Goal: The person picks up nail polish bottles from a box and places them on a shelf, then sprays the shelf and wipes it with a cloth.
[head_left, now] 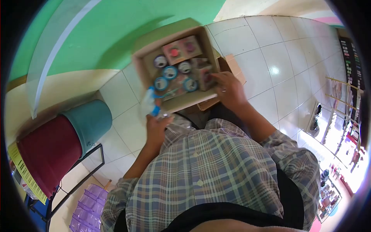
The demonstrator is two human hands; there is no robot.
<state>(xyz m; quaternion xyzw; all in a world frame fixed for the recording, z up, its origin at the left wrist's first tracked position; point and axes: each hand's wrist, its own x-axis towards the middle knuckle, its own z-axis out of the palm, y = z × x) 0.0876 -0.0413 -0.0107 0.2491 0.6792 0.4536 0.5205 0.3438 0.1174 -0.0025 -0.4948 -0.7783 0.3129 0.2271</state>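
Note:
An open cardboard box [185, 101] is tilted in front of my lap. Inside it are several round tubs with blue or white lids [170, 72], pink small boxes [177, 51] and another small box [206, 75] along the right wall. My right hand [230, 91] is closed over the box's right rim, its fingertips close to that small box. At the lower left corner, my left hand [156, 127] is wrapped around a clear plastic item with blue parts [155, 110]. Blur hides that item's exact kind.
More brown cardboard [234, 66] lies behind the box on the white tiled floor [266, 73]. A green wall [104, 38] rises ahead. To the left stand a teal bin [92, 121] and a maroon bin [50, 150]; a rack [340, 102] stands right.

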